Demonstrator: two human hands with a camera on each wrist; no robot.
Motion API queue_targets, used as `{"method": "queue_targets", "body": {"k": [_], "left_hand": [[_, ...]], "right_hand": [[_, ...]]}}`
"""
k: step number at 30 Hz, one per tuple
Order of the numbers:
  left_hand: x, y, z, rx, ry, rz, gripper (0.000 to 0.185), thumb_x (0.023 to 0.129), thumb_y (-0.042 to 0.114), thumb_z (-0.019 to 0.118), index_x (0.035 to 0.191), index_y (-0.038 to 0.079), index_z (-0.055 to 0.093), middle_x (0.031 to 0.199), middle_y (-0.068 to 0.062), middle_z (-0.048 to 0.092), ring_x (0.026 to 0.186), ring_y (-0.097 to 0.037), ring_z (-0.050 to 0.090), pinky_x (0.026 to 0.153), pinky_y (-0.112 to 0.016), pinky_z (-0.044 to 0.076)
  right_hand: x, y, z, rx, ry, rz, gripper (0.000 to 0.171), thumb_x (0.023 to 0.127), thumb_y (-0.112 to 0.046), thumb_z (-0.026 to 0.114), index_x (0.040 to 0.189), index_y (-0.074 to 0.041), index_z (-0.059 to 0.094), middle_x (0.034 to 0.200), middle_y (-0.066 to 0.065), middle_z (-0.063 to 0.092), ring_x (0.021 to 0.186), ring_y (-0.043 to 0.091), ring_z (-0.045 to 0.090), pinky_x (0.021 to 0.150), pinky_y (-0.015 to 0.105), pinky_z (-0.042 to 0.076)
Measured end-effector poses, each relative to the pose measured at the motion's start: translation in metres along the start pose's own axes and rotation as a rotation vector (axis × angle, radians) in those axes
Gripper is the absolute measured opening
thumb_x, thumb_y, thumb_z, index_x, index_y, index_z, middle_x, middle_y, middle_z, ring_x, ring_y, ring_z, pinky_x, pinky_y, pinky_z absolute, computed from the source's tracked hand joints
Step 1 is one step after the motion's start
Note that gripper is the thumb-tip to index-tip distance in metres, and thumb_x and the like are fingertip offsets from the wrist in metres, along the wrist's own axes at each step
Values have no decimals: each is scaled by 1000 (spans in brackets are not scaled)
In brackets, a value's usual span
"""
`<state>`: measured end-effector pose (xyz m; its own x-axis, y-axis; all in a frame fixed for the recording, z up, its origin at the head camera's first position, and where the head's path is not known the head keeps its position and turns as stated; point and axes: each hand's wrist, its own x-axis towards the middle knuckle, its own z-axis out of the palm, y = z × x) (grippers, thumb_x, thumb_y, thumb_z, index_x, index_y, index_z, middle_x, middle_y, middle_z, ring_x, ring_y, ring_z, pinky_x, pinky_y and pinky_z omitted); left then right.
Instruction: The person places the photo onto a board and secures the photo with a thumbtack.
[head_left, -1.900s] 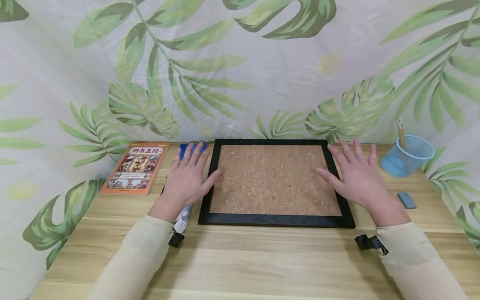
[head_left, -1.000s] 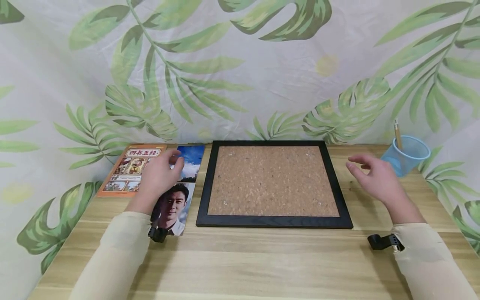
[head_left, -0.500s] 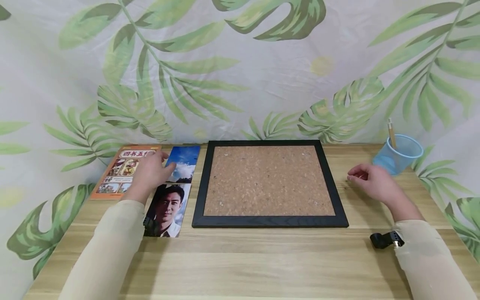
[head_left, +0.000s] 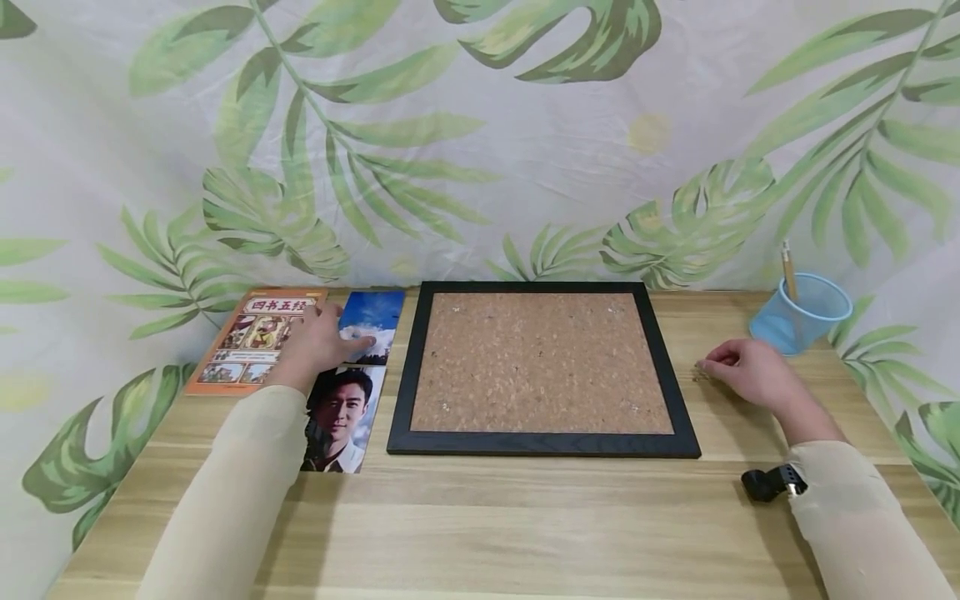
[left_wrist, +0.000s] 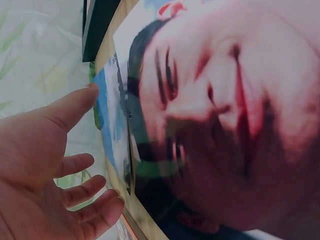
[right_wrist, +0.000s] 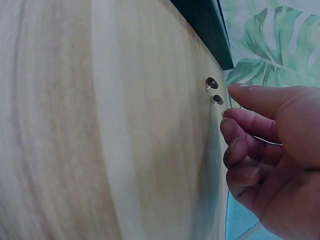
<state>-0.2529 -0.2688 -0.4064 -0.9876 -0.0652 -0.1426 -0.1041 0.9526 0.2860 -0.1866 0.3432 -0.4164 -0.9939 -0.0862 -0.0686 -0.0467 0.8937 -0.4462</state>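
At the left, my left hand (head_left: pixel 313 342) is over the edge between an orange comic-style book (head_left: pixel 238 373) and a photo of blue sky and clouds (head_left: pixel 372 315). Its thumb points across the sky photo, and the fingers are loosely bent with nothing in them. Just in front lies a portrait photo (head_left: pixel 339 421), large in the left wrist view. Right of the board, my right hand (head_left: pixel 753 377) hovers low by a pair of metal thumbtacks (right_wrist: pixel 212 83) on the table. Thumb and forefinger stand apart, with the tacks just beyond their tips and the other fingers curled.
A black-framed cork board (head_left: pixel 543 367) lies mid-table, with small shiny bits near its corners. At the back right stands a blue mesh cup (head_left: pixel 783 321) holding a pencil (head_left: pixel 789 275). A leaf-printed cloth (head_left: pixel 555 150) hangs behind the wooden table (head_left: pixel 525 517).
Both hands have left the board's sides, where they were spread flat. The left moved left, uncovering the portrait; the right moved outward and then lowered toward the thumbtacks, fingers now curled.
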Motion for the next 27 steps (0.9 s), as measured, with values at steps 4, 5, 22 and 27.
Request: {"method": "queue_targets", "body": {"k": [4,5,22,27], "left_hand": [[2,-2,5,-15,-19,-13,90,81,54,67,141,-2,30,141,-38,21,125,-59,24,94,-68,32],[2,-3,5,-22,-23,-12,90,81,53,67,141,-3,30,141,-38,20,124,-59,25,94,-68,32],[5,-11,11,-138,-33,31,79,83,41,70,142,2,34,142,-35,21,124,-54,29,94,-66,35],[6,-12,7,-171,-30,75,71,87,35,67,141,0,36,142,-31,33,128,-50,32,99,-63,33]], "right_hand": [[0,2,3,-8,1,2,34,90,-33,65,94,0,69,79,7,65,71,18,55,64,31,42],[0,3,4,-6,-1,4,34,90,-33,65,93,0,69,79,7,65,71,19,55,64,31,43],[3,1,8,16,4,48,33,91,-33,64,95,-1,69,82,8,66,73,19,56,65,30,42],[4,2,8,13,11,55,33,91,-34,63,95,-1,69,83,9,67,74,20,57,66,31,43]]}}
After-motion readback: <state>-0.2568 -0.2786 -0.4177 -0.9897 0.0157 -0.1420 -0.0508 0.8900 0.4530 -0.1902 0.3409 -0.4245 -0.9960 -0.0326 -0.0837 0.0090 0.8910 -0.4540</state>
